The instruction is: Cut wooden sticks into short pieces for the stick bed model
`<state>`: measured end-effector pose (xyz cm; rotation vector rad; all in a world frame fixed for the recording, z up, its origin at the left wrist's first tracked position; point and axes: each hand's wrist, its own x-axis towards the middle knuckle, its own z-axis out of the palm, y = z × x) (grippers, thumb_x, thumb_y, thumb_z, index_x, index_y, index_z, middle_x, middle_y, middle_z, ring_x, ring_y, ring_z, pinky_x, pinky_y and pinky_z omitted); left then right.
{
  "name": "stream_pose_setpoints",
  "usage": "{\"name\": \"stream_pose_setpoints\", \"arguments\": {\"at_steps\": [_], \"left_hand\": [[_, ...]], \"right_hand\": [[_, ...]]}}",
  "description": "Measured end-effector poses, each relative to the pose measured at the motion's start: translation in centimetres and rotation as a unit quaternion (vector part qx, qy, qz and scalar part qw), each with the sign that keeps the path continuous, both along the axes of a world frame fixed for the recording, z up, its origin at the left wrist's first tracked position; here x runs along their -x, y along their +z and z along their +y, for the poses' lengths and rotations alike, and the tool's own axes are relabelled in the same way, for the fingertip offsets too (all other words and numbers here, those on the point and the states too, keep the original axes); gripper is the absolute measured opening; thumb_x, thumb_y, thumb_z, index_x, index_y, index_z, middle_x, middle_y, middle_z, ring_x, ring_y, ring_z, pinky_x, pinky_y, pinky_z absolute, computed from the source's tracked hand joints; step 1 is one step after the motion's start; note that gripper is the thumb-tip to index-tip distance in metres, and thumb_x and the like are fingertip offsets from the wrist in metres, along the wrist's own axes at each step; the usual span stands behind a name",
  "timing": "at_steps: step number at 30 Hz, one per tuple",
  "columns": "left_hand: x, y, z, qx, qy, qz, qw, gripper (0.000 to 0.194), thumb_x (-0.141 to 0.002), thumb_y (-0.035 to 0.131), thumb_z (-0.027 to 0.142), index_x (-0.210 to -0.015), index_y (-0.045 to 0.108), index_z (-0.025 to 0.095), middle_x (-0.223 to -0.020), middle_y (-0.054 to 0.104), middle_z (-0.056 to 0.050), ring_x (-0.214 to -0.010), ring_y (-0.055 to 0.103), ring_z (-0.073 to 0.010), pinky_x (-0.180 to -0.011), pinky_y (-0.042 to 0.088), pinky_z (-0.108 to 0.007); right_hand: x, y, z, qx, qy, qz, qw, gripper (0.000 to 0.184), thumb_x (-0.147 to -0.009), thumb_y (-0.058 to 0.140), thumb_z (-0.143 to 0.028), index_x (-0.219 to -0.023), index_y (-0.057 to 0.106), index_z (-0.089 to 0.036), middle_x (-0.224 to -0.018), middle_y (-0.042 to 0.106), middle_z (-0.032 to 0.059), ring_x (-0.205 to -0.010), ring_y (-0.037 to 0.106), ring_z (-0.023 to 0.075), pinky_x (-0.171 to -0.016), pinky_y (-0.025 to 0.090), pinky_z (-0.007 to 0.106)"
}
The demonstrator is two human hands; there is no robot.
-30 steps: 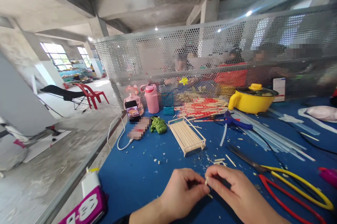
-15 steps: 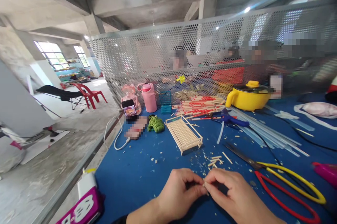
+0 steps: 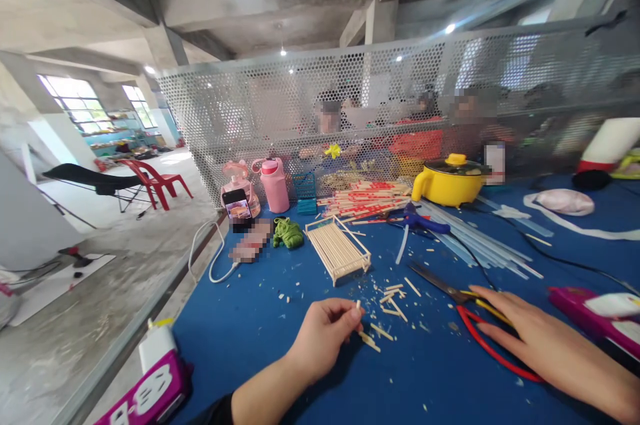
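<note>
My left hand [image 3: 327, 332] is closed in a pinch low in the middle of the view. The pale tip of a short wooden stick [image 3: 359, 305] shows between its thumb and finger. Beneath the fingertips lie a few cut stick pieces [image 3: 370, 342]. On the right, my right hand [image 3: 530, 338] lies over the handles of the scissors [image 3: 470, 312], fingers outstretched and apart. Its fingertips cover part of the yellow loop, and the thumb is by the red one. Beyond my left hand stands a small rack made of wooden sticks [image 3: 338, 248].
Behind the rack are a heap of chopsticks in red wrappers [image 3: 370, 200], a blue glue gun [image 3: 425, 220], clear glue sticks [image 3: 480, 238] and a yellow pot [image 3: 450, 185]. Green yarn [image 3: 287, 233] and a propped phone [image 3: 237, 208] stand left. A perforated metal screen [image 3: 260, 105] closes the back.
My hands, which were together, have parted. The right has moved over to the scissors, while the left keeps a stick piece. More cut pieces lie beside my left hand.
</note>
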<state>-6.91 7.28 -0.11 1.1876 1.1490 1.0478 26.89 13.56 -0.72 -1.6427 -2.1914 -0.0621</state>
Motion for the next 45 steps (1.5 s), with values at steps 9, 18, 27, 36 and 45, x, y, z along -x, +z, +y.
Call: {"name": "stream_pose_setpoints", "arguments": {"at_steps": [9, 18, 27, 36, 45], "left_hand": [[-0.1, 0.2, 0.6, 0.021, 0.048, -0.061, 0.997, 0.041, -0.070, 0.067, 0.047, -0.086, 0.066, 0.010, -0.065, 0.057, -0.001, -0.051, 0.042, -0.0049, -0.051, 0.032, -0.019], [-0.6, 0.4, 0.0, -0.050, -0.007, 0.032, 0.998, 0.034, -0.080, 0.057, 0.043, -0.092, 0.068, 0.013, -0.072, 0.061, -0.003, -0.059, 0.049, -0.0091, -0.059, 0.040, -0.023], [1.3, 0.6, 1.1, -0.295, -0.161, 0.457, 0.824, 0.024, -0.088, 0.048, 0.028, -0.097, 0.070, 0.023, -0.086, 0.063, -0.005, -0.084, 0.055, -0.0165, -0.075, 0.045, -0.029], [1.4, 0.5, 1.0, -0.276, -0.198, 0.462, 0.819, 0.030, -0.089, 0.044, 0.030, -0.110, 0.063, 0.018, -0.094, 0.061, -0.008, -0.088, 0.056, -0.0172, -0.080, 0.047, -0.030], [1.0, 0.5, -0.2, -0.249, -0.160, 0.469, 0.832, 0.023, -0.085, 0.052, 0.025, -0.102, 0.066, 0.018, -0.092, 0.063, -0.007, -0.086, 0.058, -0.0174, -0.080, 0.048, -0.031]], "right_hand": [[3.7, 3.2, -2.9, 0.178, 0.045, 0.073, 0.980, 0.049, -0.074, 0.051, -0.027, -0.123, 0.054, -0.019, -0.094, 0.071, 0.0056, -0.080, 0.067, 0.0249, -0.064, 0.053, 0.031], [10.5, 5.6, -5.7, 0.195, 0.200, 0.098, 0.955, 0.054, -0.071, 0.065, -0.046, -0.117, 0.051, -0.020, -0.111, 0.059, 0.0091, -0.093, 0.059, 0.0203, -0.081, 0.048, 0.033], [7.0, 3.5, -5.2, 0.175, 0.049, 0.037, 0.983, 0.060, -0.074, 0.055, -0.059, -0.119, 0.049, -0.020, -0.108, 0.060, 0.0087, -0.096, 0.059, 0.0229, -0.084, 0.047, 0.035], [3.2, 1.6, -4.5, 0.111, -0.048, -0.089, 0.989, 0.052, -0.076, 0.054, -0.042, -0.120, 0.054, -0.015, -0.099, 0.061, 0.0126, -0.089, 0.061, 0.0278, -0.078, 0.049, 0.038], [4.0, 3.7, -4.6, 0.092, 0.026, -0.120, 0.988, 0.052, -0.076, 0.057, -0.041, -0.121, 0.053, -0.015, -0.106, 0.060, 0.0146, -0.094, 0.058, 0.0302, -0.081, 0.047, 0.042]]}}
